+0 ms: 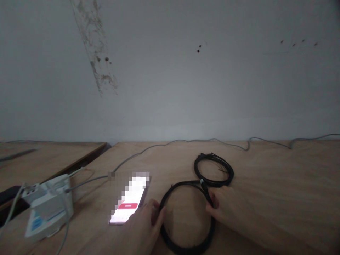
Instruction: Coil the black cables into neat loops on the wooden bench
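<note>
Since the near cable coil point(186, 250), right of the phone point(132, 194), looks light but springy, opposite sides suit holding. Left hand point(140, 223) and right hand point(228, 205) each pinch it there — grip nearly closed.

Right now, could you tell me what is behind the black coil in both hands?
Behind the held coil are a second black coil, a thin grey cable and the wall. The right hand may hide part of the second coil's near edge.

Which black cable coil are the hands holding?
The nearer coil, pinched by the left hand and right hand; the other coil lies closer to the wall.
</note>
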### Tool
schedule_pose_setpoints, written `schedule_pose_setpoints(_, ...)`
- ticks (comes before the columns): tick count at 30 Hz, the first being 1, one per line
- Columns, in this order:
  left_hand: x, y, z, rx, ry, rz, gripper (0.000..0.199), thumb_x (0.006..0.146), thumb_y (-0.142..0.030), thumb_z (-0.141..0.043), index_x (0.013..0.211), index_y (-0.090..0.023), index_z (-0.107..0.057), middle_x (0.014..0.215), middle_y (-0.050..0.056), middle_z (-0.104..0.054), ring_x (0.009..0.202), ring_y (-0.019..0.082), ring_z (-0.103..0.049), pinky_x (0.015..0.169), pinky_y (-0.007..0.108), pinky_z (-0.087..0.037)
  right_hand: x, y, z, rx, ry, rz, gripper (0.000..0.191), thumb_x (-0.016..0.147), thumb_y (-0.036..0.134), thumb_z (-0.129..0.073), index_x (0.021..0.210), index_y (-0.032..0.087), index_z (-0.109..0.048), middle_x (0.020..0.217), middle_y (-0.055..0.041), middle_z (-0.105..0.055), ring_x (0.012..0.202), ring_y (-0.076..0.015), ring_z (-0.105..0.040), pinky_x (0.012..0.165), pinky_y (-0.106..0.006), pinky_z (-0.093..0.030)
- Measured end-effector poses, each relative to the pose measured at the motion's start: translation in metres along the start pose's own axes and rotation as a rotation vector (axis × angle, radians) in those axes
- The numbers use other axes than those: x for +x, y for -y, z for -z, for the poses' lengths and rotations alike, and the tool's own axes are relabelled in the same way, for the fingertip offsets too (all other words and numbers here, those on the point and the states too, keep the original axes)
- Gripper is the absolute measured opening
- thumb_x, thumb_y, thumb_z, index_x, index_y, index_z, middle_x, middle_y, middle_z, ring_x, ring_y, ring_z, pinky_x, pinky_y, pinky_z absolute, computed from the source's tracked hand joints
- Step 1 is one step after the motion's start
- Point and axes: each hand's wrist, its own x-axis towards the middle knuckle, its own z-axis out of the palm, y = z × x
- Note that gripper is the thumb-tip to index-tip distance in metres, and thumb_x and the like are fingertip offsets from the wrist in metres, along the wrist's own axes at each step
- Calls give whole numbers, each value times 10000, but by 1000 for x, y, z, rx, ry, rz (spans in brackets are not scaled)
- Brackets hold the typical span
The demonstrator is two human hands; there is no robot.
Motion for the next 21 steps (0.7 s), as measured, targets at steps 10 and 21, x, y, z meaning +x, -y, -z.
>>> schedule_pose_setpoints(10, 0, 0, -7, -150, 54, -191, 324, 932, -485, -503, 975, -238, -707, 983, 67, -741, 922, 272, -662, 823, 352, -449, 15, -13, -8, -106, -45, 56, 128, 930, 261, -522, 951, 212, -637, 866, -93, -747, 758, -273, -697, 583, -334, -366)
schedule_pose_setpoints(21, 5, 11, -5, -461, 46, -115, 473, 868, -612, -546, 1093, -222, -692, 694, -5, -633, 621, 197, -592, 556, 265, -406, 18, -30, -26, -6, -60, 32, 150, 959, 286, -514, 1018, 221, -636, 901, -76, -745, 810, -258, -710, 662, -334, -436)
